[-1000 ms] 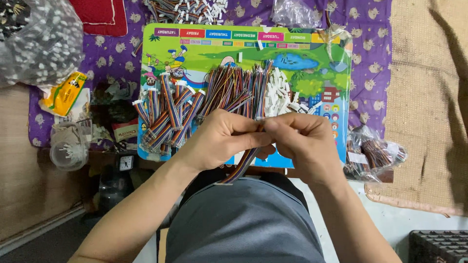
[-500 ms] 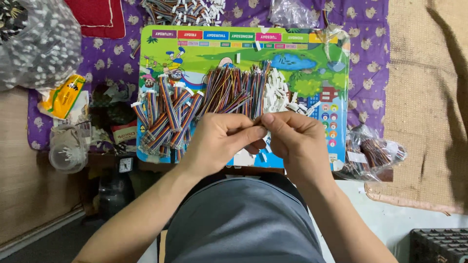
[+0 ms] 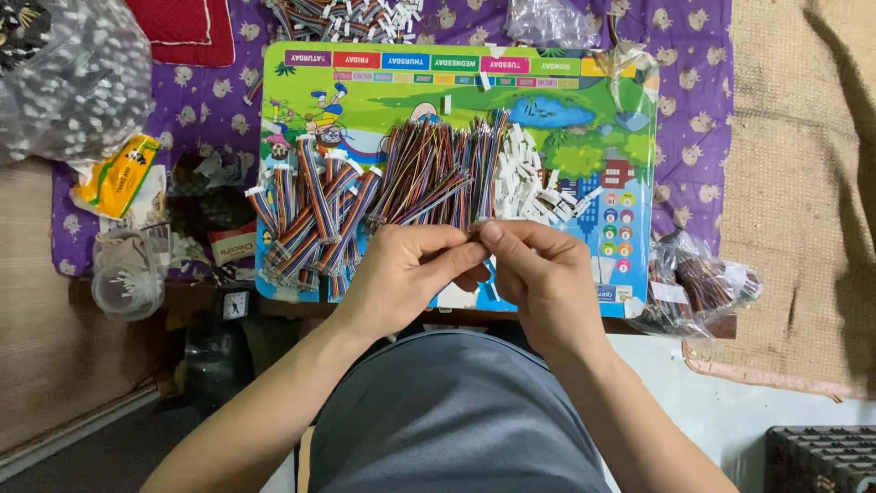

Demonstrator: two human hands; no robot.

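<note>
Both hands (image 3: 484, 269) pinching wire bundle (image 3: 438, 178)

Wire bundles (image 3: 383, 196) and white connectors (image 3: 534, 183) crowd the board's (image 3: 566, 100) middle — only its upper illustrated strip lies bare.

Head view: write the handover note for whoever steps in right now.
Left hand and right hand: fingertips meet over the board's near edge, pinching something small; hidden, so I cannot tell what.
Loose multicoloured wires lie mid-board on the colourful board; white connectors piled to their right.
Done: banded wire bundles with white ends lie fanned at the left.
Left: the loose wire pile and connector pile are still large.
</note>
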